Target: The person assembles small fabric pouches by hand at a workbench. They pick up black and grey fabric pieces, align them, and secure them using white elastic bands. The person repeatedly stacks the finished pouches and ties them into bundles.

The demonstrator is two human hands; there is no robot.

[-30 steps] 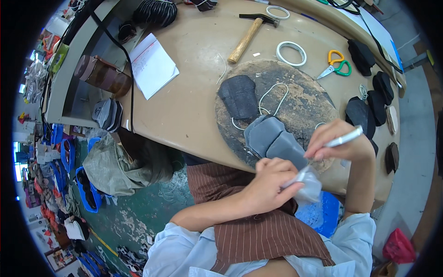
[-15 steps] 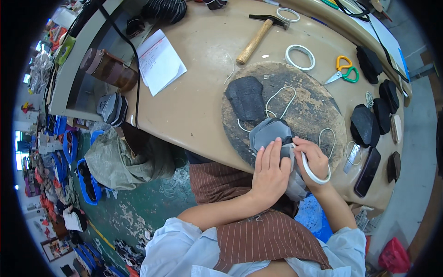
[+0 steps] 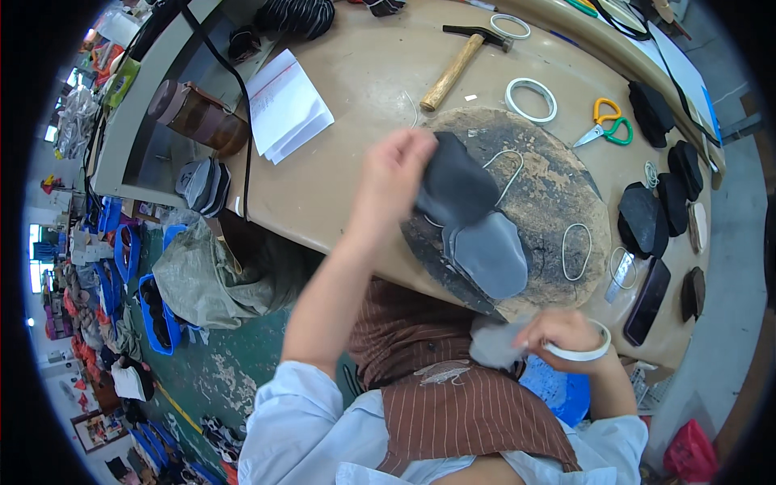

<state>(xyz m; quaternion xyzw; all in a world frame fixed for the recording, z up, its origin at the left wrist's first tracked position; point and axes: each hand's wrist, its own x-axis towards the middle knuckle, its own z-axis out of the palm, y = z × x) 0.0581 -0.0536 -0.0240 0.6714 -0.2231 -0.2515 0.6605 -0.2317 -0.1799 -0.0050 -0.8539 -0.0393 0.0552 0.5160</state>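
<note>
Raised over the left of the round worn board (image 3: 584, 182), my left hand (image 3: 396, 174) pinches a dark, rounded flat piece (image 3: 461, 186), both blurred by motion. Just under it, a few smooth grey rounded pieces (image 3: 491, 257) lie overlapping on the board. Near the table's front edge, my right hand (image 3: 562, 331) has its fingers closed on a pale, see-through sheet (image 3: 495, 343), also smeared. A white tape roll (image 3: 584, 353) hangs around that hand near the wrist. Loops of thin pale cord (image 3: 575, 252) rest on the board.
Behind the board lie a hammer (image 3: 453, 74), another white tape roll (image 3: 531, 99) and scissors (image 3: 602, 129). Dark rounded stacks (image 3: 643, 218) and a phone (image 3: 647, 301) sit at the right. At the left are a paper pad (image 3: 287, 109) and a brown bottle (image 3: 202, 121).
My left hand has gone from the grey pieces up and left, lifting the dark piece. My right hand has drawn back toward my body with the see-through sheet. The grey pieces now lie uncovered.
</note>
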